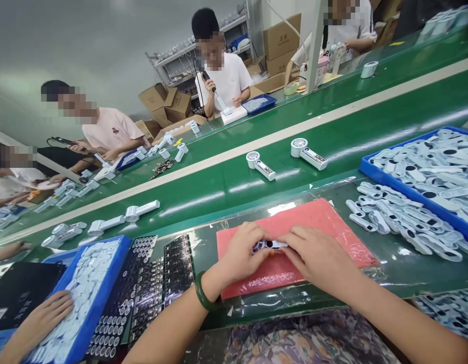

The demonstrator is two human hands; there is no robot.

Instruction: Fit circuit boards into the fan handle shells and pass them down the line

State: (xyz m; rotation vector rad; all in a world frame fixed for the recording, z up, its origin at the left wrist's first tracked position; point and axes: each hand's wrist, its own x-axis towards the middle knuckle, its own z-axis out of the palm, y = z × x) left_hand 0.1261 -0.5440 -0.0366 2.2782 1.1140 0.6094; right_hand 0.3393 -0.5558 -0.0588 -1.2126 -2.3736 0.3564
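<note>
Over a red mat (321,217), both of my hands close on one small pale plastic cover (271,244) with a dark spot on it. My left hand (243,250), a green bangle on its wrist, pinches its left end. Fingers of my right hand (313,253) press on the right end. Much of the piece is hidden behind my fingers. Right of the mat lies a loose heap of similar pale covers (401,217). Dark circuit board panels (179,268) lie to the left.
A blue tray (374,169) of covers stands at the right, another blue tray (118,253) at the left, with a co-worker's hand (48,313) over it. Handheld fan bodies (309,153) lie on the green conveyor belt (219,187). Several people sit across it, one person (222,71) holding a tool.
</note>
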